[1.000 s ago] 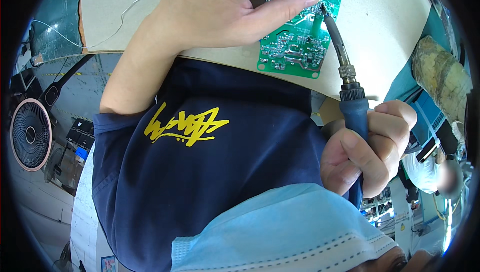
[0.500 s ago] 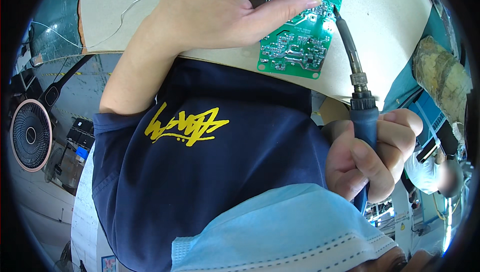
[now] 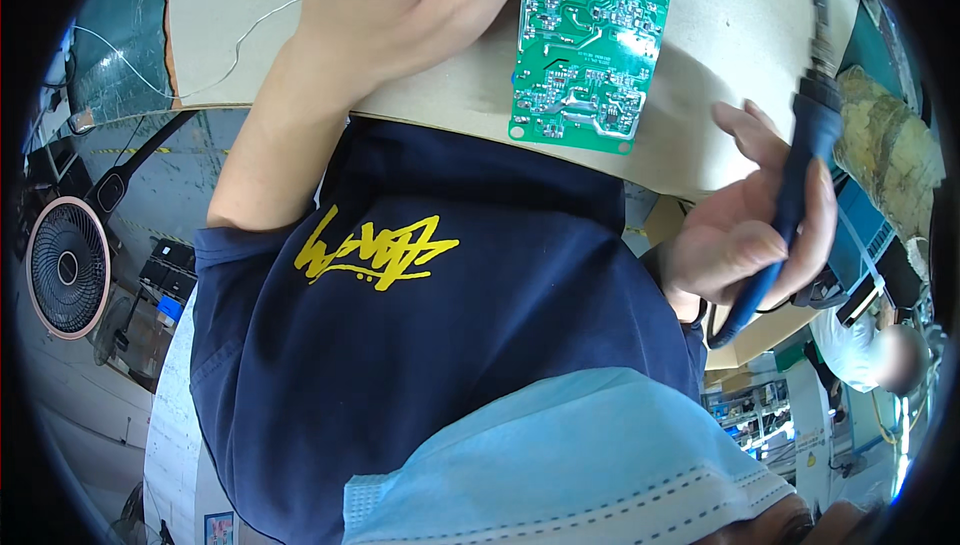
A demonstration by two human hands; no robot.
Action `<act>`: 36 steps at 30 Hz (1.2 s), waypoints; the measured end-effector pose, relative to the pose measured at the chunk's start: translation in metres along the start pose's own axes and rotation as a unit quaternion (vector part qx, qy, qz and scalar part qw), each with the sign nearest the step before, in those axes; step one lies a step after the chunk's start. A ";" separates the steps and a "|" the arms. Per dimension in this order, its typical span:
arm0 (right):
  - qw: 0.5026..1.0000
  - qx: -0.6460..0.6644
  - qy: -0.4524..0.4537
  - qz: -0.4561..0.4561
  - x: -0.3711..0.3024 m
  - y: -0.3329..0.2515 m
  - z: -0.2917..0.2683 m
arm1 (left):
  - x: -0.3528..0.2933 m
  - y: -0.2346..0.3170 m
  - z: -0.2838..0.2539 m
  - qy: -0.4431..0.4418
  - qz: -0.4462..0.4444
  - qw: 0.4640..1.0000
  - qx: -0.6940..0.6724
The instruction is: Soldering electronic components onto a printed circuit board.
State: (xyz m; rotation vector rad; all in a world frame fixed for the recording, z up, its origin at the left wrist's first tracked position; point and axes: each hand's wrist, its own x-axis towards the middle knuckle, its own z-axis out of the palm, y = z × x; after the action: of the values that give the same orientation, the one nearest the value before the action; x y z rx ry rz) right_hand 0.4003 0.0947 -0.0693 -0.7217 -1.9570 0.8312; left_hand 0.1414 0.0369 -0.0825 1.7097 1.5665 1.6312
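Through the head view I am looking down at the desk (image 3: 740, 25), where a green circuit board (image 3: 590, 55) is lying with its component side showing, its far end running out past the upper edge and its near end sitting close to the desk's front edge. Light is glaring off one patch near the board's right edge.

The left hand (image 3: 390, 10) is reaching over the desk just left of the board. Its fingertips are slipping out of the picture at the top, so I cannot tell whether they are together, apart or touching the board. A thin silvery wire (image 3: 238, 48) is trailing in a loose curve from the teal mat (image 3: 115, 40) at the left over to the wrist of that hand.

The right hand (image 3: 735, 210) is hanging to the right of the board, well apart from the left. It is keeping a loose hold on a soldering iron (image 3: 808, 150), the blue handle lying between thumb and fingers while another finger is spreading toward the board. The metal shaft is pointing up and away from the board, blurring, and its tip is passing beyond the upper edge.

Below, I am seeing a dark blue shirt (image 3: 480, 345) and a pale blue mask (image 3: 550, 445); a round fan (image 3: 68, 265) is standing far left.
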 end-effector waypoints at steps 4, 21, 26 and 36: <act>0.996 0.084 -0.009 -0.009 -0.008 0.004 0.006 | -0.006 0.008 -0.005 -0.024 -0.094 0.995 -0.023; 0.996 -0.015 -0.076 -0.044 -0.002 -0.003 0.013 | -0.004 0.047 -0.019 -0.106 -0.116 0.972 0.176; 0.979 -0.017 -0.187 -0.074 0.001 -0.013 0.013 | -0.001 0.048 -0.023 -0.083 -0.092 0.967 0.225; 0.991 0.076 0.098 -0.040 0.021 0.016 -0.008 | 0.030 0.080 -0.004 -0.269 -0.191 0.845 0.421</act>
State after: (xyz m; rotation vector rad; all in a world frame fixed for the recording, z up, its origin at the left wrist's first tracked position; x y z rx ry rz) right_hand 0.4008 0.1226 -0.0684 -0.6063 -1.7161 0.8182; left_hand 0.1692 0.0315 -0.0018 1.7875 2.2435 0.1756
